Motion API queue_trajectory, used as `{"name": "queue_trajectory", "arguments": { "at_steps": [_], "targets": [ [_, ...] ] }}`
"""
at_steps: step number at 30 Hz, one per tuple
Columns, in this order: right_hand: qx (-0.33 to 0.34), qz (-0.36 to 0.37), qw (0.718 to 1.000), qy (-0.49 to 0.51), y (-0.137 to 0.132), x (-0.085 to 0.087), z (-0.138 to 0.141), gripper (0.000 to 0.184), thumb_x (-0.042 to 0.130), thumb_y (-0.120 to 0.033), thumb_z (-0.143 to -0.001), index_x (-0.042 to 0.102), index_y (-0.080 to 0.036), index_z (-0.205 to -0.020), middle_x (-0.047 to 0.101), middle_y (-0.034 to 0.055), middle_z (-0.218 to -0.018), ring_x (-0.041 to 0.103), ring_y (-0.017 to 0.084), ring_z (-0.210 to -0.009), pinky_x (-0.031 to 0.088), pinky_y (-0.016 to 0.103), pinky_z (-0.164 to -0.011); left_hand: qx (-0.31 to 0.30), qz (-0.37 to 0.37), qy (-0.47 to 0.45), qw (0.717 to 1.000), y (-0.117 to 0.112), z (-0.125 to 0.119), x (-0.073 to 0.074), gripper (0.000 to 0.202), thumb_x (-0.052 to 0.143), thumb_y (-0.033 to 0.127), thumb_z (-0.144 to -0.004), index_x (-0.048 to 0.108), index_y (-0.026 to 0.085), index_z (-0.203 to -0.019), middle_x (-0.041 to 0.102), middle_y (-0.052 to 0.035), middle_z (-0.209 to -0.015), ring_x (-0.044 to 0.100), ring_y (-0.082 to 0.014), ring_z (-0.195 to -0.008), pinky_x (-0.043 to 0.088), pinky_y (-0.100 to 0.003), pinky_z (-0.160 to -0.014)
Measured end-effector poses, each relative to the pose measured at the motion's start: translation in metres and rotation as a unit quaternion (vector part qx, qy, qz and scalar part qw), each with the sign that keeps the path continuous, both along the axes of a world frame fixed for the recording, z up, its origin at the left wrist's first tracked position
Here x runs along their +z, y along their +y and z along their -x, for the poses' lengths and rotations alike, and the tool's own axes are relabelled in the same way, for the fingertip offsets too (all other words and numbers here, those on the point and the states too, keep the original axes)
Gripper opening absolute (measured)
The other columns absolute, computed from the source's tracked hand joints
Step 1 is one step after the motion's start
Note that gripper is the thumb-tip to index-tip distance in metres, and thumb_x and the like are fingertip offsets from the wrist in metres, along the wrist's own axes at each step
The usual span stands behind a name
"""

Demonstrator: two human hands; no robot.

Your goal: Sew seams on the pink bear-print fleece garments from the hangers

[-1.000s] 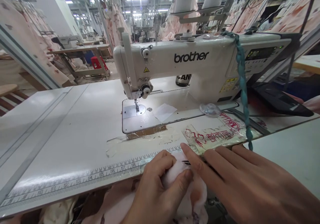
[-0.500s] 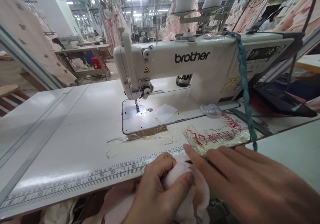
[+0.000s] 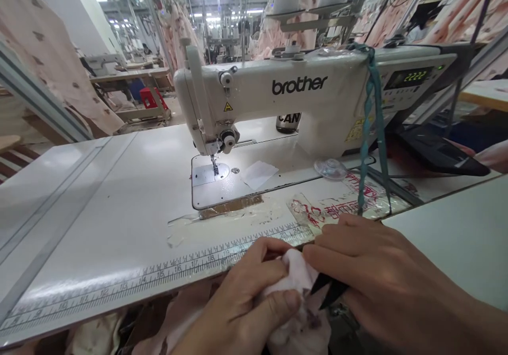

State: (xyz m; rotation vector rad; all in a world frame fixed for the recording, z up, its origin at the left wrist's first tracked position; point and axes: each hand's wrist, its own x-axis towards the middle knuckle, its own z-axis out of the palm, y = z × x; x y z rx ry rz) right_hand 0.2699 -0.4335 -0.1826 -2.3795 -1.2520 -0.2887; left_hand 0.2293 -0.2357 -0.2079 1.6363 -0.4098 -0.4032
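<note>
My left hand [image 3: 246,297] is closed on pale pink printed fabric [image 3: 297,312], which bunches up between thumb and fingers at the table's front edge. Black-bladed thread snips [image 3: 333,294] are in my right hand [image 3: 381,275]. Their two blades stand apart, the tips at the fabric just right of my left thumb; the handles are hidden in the palm. A braided teal cord [image 3: 364,143] hangs over the sewing machine [image 3: 262,93] and drops behind my right hand. Where its lower end goes, I cannot tell.
A printed ruler strip [image 3: 178,270] runs along the front edge of the white table [image 3: 119,201]. On the machine bed lies a white scrap [image 3: 260,175] beside the presser foot [image 3: 215,167]. A clear plastic disc [image 3: 330,169] and a black tray-like object [image 3: 436,151] are to the right.
My right hand has turned and drawn in to the fabric; the black blades now show clearly, opened apart. The teal cord has swung left and spread into two strands. The bunched fabric has shifted in my left hand.
</note>
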Motion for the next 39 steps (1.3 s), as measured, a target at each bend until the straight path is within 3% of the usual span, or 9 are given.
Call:
{"name": "queue_trajectory", "arguments": {
  "at_steps": [4, 8, 12, 15, 18, 22, 35, 39],
  "targets": [
    [0.014, 0.003, 1.0, 0.02, -0.002, -0.003, -0.003, 0.022, 0.036, -0.002, -0.072, 0.048, -0.02, -0.07, 0.048, -0.0035, -0.062, 0.039, 0.014, -0.058, 0.022, 0.029, -0.063, 0.022, -0.016, -0.031, 0.999, 0.007, 0.003, 0.001, 0.017, 0.05, 0.023, -0.091, 0.067, 0.021, -0.091, 0.048, -0.0027, -0.12, 0.046, -0.0171, -0.116, 0.037, -0.026, -0.1],
    [-0.023, 0.021, 0.998, 0.046, -0.005, -0.002, -0.003, 0.026, 0.036, -0.003, -0.075, 0.054, -0.022, -0.079, 0.057, -0.0027, -0.07, 0.049, 0.015, -0.063, 0.03, 0.029, -0.066, 0.032, -0.005, -0.039, 0.999, 0.004, 0.004, -0.008, 0.019, 0.048, 0.029, -0.092, 0.064, 0.019, -0.091, 0.05, -0.0053, -0.113, 0.051, -0.0157, -0.105, 0.041, -0.026, -0.095],
    [-0.032, 0.08, 0.992, -0.096, -0.009, 0.006, 0.005, 0.036, 0.037, -0.01, -0.084, 0.054, -0.018, -0.114, 0.063, 0.0046, -0.098, 0.058, 0.021, -0.086, 0.041, 0.035, -0.078, 0.113, -0.051, -0.141, 0.982, -0.005, 0.006, -0.017, 0.014, 0.048, 0.025, -0.091, 0.056, 0.017, -0.082, 0.051, -0.005, -0.098, 0.051, -0.0132, -0.089, 0.043, -0.023, -0.079],
    [-0.041, 0.109, 0.972, -0.202, -0.008, 0.009, 0.013, 0.043, 0.041, -0.017, -0.085, 0.049, -0.011, -0.127, 0.062, 0.0084, -0.093, 0.059, 0.025, -0.081, 0.046, 0.041, -0.071, 0.156, -0.081, -0.174, 0.969, -0.012, 0.009, -0.018, 0.011, 0.047, 0.018, -0.091, 0.05, 0.018, -0.081, 0.05, -0.0031, -0.095, 0.05, -0.011, -0.086, 0.042, -0.022, -0.077],
    [-0.053, 0.16, 0.952, -0.256, -0.005, 0.006, 0.017, 0.045, 0.042, -0.009, -0.08, 0.053, -0.004, -0.123, 0.061, 0.0111, -0.081, 0.058, 0.026, -0.067, 0.048, 0.04, -0.055, 0.179, -0.101, -0.184, 0.961, -0.018, 0.01, -0.019, 0.012, 0.046, 0.016, -0.089, 0.046, 0.017, -0.078, 0.047, -0.0018, -0.091, 0.049, -0.01, -0.082, 0.041, -0.023, -0.075],
    [-0.047, 0.171, 0.946, -0.27, 0.0, 0.004, 0.015, 0.045, 0.043, -0.006, -0.077, 0.055, -0.002, -0.121, 0.061, 0.0122, -0.078, 0.058, 0.026, -0.064, 0.05, 0.04, -0.05, 0.188, -0.12, -0.189, 0.956, -0.021, 0.009, -0.02, 0.015, 0.045, 0.015, -0.088, 0.044, 0.016, -0.073, 0.044, -0.0026, -0.088, 0.047, -0.0112, -0.079, 0.04, -0.026, -0.071],
    [-0.053, 0.167, 0.939, -0.296, 0.003, -0.006, 0.015, 0.036, 0.034, -0.005, -0.087, 0.061, -0.006, -0.112, 0.062, 0.01, -0.077, 0.059, 0.024, -0.067, 0.045, 0.037, -0.054, 0.188, -0.131, -0.157, 0.961, -0.024, 0.01, -0.021, 0.013, 0.045, 0.015, -0.084, 0.047, 0.016, -0.071, 0.043, -0.0042, -0.087, 0.046, -0.0125, -0.076, 0.042, -0.027, -0.068],
    [-0.049, 0.202, 0.937, -0.282, 0.008, -0.003, 0.016, 0.036, 0.036, -0.005, -0.087, 0.06, -0.009, -0.114, 0.062, 0.0096, -0.081, 0.059, 0.025, -0.072, 0.043, 0.039, -0.058, 0.191, -0.118, -0.156, 0.962, -0.026, 0.01, -0.022, 0.015, 0.044, 0.016, -0.084, 0.046, 0.016, -0.07, 0.043, -0.0057, -0.086, 0.046, -0.0136, -0.077, 0.043, -0.028, -0.068]
  ]
}}
